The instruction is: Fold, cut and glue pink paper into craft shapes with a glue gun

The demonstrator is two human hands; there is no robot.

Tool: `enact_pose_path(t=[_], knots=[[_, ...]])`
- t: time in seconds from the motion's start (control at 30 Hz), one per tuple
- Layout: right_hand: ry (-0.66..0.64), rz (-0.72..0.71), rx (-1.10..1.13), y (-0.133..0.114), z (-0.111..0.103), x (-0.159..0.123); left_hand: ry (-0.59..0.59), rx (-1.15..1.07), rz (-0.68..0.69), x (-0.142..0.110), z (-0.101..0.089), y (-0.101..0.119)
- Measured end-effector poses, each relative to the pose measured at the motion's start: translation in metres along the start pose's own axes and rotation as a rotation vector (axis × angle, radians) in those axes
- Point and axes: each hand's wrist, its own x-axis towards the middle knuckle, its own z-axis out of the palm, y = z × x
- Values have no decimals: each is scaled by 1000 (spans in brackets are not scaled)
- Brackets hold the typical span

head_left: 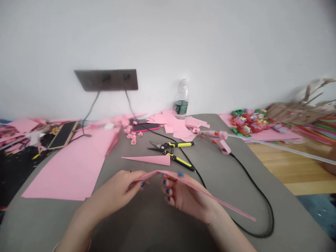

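My left hand [112, 193] and my right hand [183, 200] hold a long tapered strip of pink paper [199, 192] between their fingertips. The strip curves up between my hands, and its narrow end sticks out past my right hand toward the lower right. Just beyond my hands, a pink paper triangle [149, 160] lies on the grey table mat [236, 199]. It touches the yellow-and-black handled shears [170, 154], which lie open just above my hands. My fingernails are painted blue.
A pink glue gun [217, 141] trails a black cord [258, 199] across the mat. Farther back stand a water bottle [182, 99] and loose pink paper [178, 125]. Large pink sheets [68, 168] and a phone [63, 134] lie left; paper flowers [249, 122] lie right.
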Motion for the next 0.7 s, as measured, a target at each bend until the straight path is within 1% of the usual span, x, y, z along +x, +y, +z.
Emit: enact_pose_path(t=[0.1, 0.17, 0.23, 0.3, 0.37, 0.47, 0.53, 0.6, 0.7], knots=[[125, -170, -82, -1, -2, 6, -115, -441, -103, -2, 11, 2], [186, -261, -172, -2, -3, 11, -169, -742, -161, 0, 26, 4], [246, -354, -269, -4, -2, 15, -182, -985, -179, 4, 45, 7], [298, -420, -368, -6, 0, 15, -177, -1148, -201, 9, 63, 11], [336, -440, -453, -8, 4, 13, -176, -1257, -199, 14, 78, 13], [349, -447, -490, -10, 8, 10, -76, -1294, -182, 20, 91, 15], [318, -444, -473, -11, 6, 10, -6, -1229, -171, 22, 94, 14], [252, -357, -426, -13, 2, 11, 26, -1094, -153, 22, 93, 14], [146, -162, -274, -20, -6, 9, 30, -850, -144, 19, 89, 13]])
